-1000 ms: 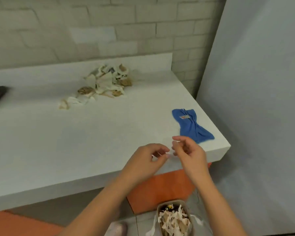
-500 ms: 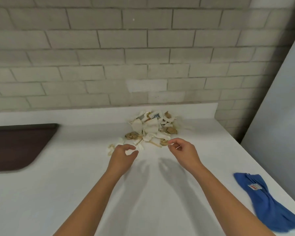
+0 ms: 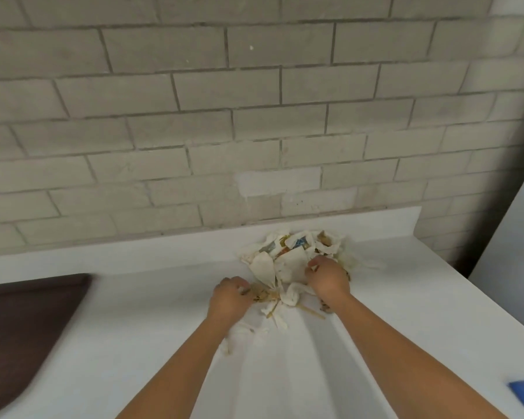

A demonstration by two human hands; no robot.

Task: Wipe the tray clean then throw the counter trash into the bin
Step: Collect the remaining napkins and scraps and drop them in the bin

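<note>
Our left hand and right hand were both curled round bits of the trash, heaped on the surface mid-frame by the wall. We judged it best to scoop from both sides, squeeze tight, and drop no small scraps.

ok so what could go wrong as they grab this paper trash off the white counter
The pile of crumpled white and brown paper trash is loose; the left hand and right hand each grip only part, so pieces may fall once lifted.
Small white scraps by the left forearm and a thin tan stick lie outside both grips and could be left on the white counter.
</note>
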